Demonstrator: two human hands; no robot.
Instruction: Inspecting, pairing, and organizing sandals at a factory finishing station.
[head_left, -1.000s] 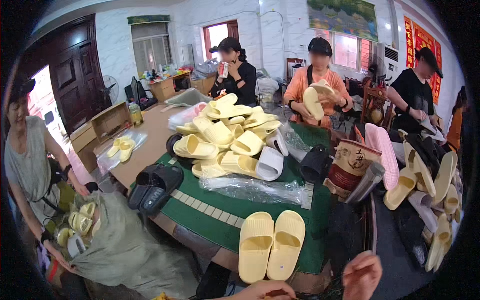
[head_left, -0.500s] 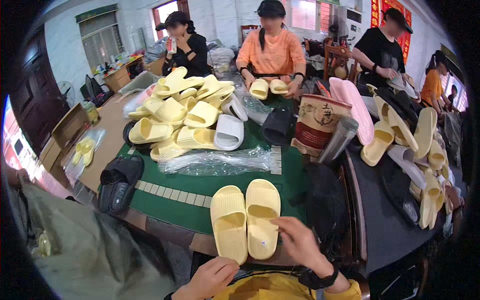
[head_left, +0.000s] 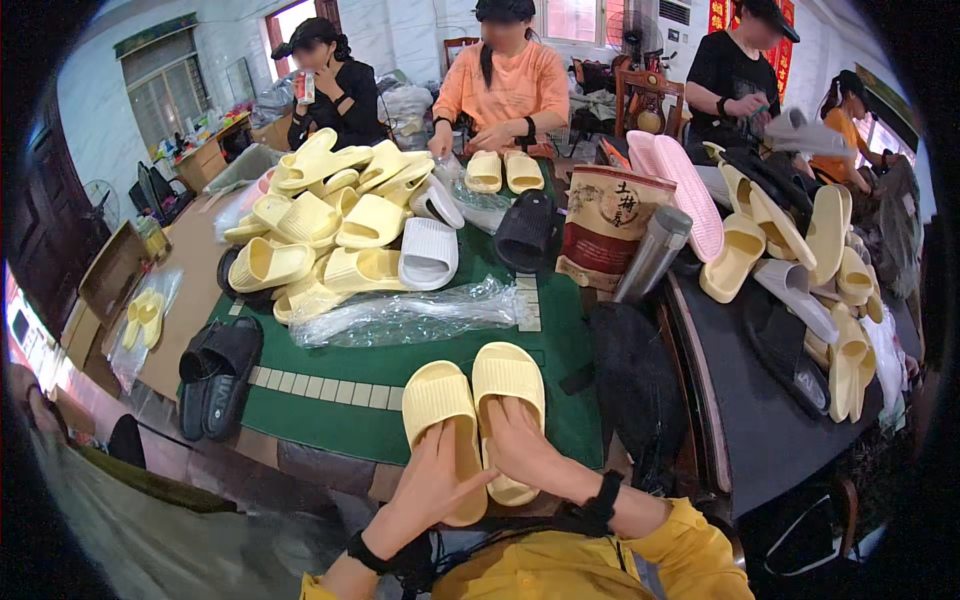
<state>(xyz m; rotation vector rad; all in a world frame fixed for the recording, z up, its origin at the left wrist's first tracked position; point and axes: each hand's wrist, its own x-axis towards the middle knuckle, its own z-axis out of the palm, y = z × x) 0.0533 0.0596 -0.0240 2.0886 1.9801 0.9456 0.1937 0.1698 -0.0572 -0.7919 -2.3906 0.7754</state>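
A pair of pale yellow slides lies toes-away at the near edge of the green table mat [head_left: 330,420]. My left hand [head_left: 425,490] reaches into the left slide [head_left: 437,395], its fingers stretched forward along the footbed and their tips hidden under the strap. Likewise my right hand [head_left: 525,450] is inside the right slide [head_left: 508,370], fingers extended, tips beneath the strap. Neither hand is wrapped round a slide. Beyond the pair, crumpled clear plastic bags [head_left: 420,315] lie across the mat.
A heap of yellow slides [head_left: 335,225] fills the table's middle left, with black slides [head_left: 220,375] nearer me. A brown-red pouch [head_left: 612,228] and a steel tumbler [head_left: 655,255] stand right. More slides [head_left: 830,240] pile on the black side table [head_left: 740,430]. Co-workers sit opposite.
My hands have moved from the left slide's heel and the right slide's outer side into both slides. The co-worker in orange has let go of a yellow pair. The view has shifted.
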